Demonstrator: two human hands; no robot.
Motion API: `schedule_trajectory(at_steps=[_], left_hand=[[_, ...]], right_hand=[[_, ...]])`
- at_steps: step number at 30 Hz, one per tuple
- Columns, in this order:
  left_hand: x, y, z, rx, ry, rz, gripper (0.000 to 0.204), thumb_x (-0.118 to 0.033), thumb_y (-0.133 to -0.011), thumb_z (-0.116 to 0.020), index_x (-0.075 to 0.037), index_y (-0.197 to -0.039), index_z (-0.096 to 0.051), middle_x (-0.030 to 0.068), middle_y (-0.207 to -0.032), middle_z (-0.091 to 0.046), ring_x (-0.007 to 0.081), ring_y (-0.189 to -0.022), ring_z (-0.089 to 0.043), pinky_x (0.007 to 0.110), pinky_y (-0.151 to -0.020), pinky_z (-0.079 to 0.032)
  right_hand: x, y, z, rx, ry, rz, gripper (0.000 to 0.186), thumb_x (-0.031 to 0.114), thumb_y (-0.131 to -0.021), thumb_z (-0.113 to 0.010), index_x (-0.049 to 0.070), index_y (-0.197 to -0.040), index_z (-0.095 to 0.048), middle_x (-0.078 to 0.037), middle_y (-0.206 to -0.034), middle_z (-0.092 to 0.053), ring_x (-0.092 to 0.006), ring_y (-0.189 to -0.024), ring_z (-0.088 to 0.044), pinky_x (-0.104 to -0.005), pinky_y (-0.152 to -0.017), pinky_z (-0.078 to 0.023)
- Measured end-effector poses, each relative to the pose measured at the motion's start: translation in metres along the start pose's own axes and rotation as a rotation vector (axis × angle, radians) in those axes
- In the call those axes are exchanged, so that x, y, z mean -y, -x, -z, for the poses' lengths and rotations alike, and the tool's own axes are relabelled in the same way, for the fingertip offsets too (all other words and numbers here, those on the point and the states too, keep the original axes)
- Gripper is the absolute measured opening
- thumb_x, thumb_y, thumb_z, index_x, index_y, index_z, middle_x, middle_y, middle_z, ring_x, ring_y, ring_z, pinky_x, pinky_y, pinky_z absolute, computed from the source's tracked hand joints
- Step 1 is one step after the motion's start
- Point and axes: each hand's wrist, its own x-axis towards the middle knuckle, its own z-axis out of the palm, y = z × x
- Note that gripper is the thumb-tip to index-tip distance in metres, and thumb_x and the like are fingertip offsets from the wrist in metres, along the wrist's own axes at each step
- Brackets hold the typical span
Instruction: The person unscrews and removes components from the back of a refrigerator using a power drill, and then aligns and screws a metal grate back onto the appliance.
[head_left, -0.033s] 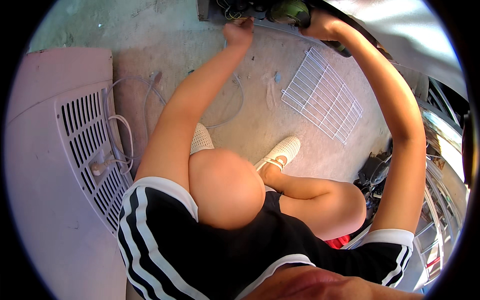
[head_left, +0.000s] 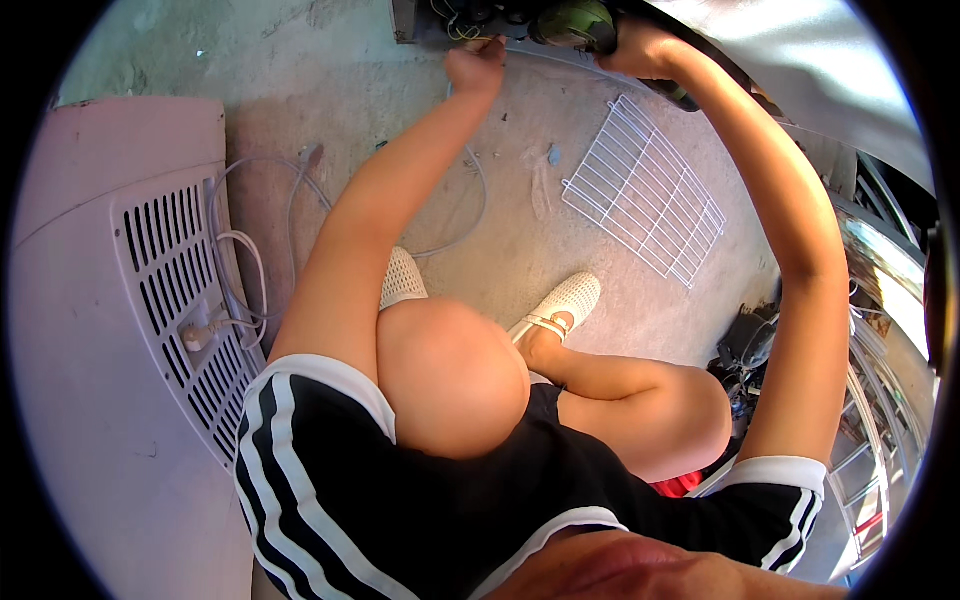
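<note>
My left hand (head_left: 475, 68) reaches to the lower edge of a dark opening at the top of the view. Its fingers are closed beside thin yellow wires (head_left: 462, 33); what they pinch is too small to make out. To the right, my right hand (head_left: 643, 50) is curled at the black end of a rounded, dark green part (head_left: 572, 24). Its fingertips are partly hidden, and I cannot make out exactly what they grip. A pale cable (head_left: 484, 200) runs across the floor below my left hand.
On the left stands a pale appliance panel (head_left: 120, 420) with slotted vents and a plug (head_left: 196, 336). A white wire rack (head_left: 645, 190) lies on the concrete floor. A light metal panel (head_left: 800, 70) is at upper right. Black items (head_left: 748, 340) and metal racks (head_left: 870, 430) crowd the right side.
</note>
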Motion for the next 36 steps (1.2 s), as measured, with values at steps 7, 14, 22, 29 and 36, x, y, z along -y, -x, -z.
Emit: schedule_trajectory(at_steps=[7, 14, 22, 29, 36], left_hand=[[-0.013, 0.07, 0.028, 0.256, 0.231, 0.276, 0.023, -0.018, -0.095, -0.06, 0.002, -0.104, -0.066, 0.0027, -0.087, -0.067, 0.0084, -0.073, -0.06, 0.024, -0.068, -0.052], [-0.018, 0.113, 0.085, 0.413, 0.015, 0.33, 0.026, -0.018, -0.097, -0.056, 0.001, -0.115, -0.061, 0.0035, -0.094, -0.064, 0.0099, -0.078, -0.061, 0.024, -0.073, -0.052], [-0.085, 0.099, 0.1, 0.651, -0.378, 0.236, 0.034, -0.02, -0.097, -0.055, -0.001, -0.126, -0.056, 0.0046, -0.105, -0.06, 0.0112, -0.09, -0.06, 0.024, -0.081, -0.051], [-0.135, 0.05, 0.087, 0.681, -0.502, 0.131, 0.037, -0.025, -0.096, -0.057, -0.002, -0.126, -0.056, 0.0039, -0.107, -0.061, 0.0122, -0.096, -0.059, 0.027, -0.088, -0.048], [-0.144, -0.016, 0.042, 0.384, -0.463, 0.186, 0.039, -0.029, -0.094, -0.061, -0.004, -0.123, -0.056, 0.0054, -0.106, -0.06, 0.0145, -0.097, -0.058, 0.028, -0.09, -0.047]], right_hand=[[0.015, 0.07, -0.02, -0.234, -0.006, 0.011, 0.03, 0.026, -0.073, -0.07, 0.004, -0.092, -0.068, -0.021, -0.085, -0.068, -0.0369, -0.084, -0.066, -0.0417, -0.077, -0.051], [-0.002, 0.147, -0.099, -0.274, -0.133, 0.009, 0.027, 0.016, -0.071, -0.067, 0.009, -0.097, -0.064, -0.018, -0.084, -0.068, -0.0384, -0.084, -0.064, -0.0464, -0.073, -0.05], [-0.02, 0.137, -0.208, -0.51, -0.211, 0.191, 0.041, 0.009, -0.066, -0.068, 0.007, -0.106, -0.057, -0.014, -0.087, -0.064, -0.0342, -0.088, -0.061, -0.0445, -0.078, -0.045], [-0.007, 0.135, -0.281, -0.476, -0.252, 0.19, 0.059, 0.011, -0.059, -0.076, 0.007, -0.113, -0.053, -0.012, -0.101, -0.062, -0.0293, -0.102, -0.057, -0.0414, -0.091, -0.037], [-0.016, 0.125, -0.301, -0.502, -0.201, 0.291, 0.059, 0.007, -0.058, -0.077, 0.008, -0.112, -0.054, -0.01, -0.099, -0.062, -0.0279, -0.101, -0.056, -0.0403, -0.093, -0.036]])
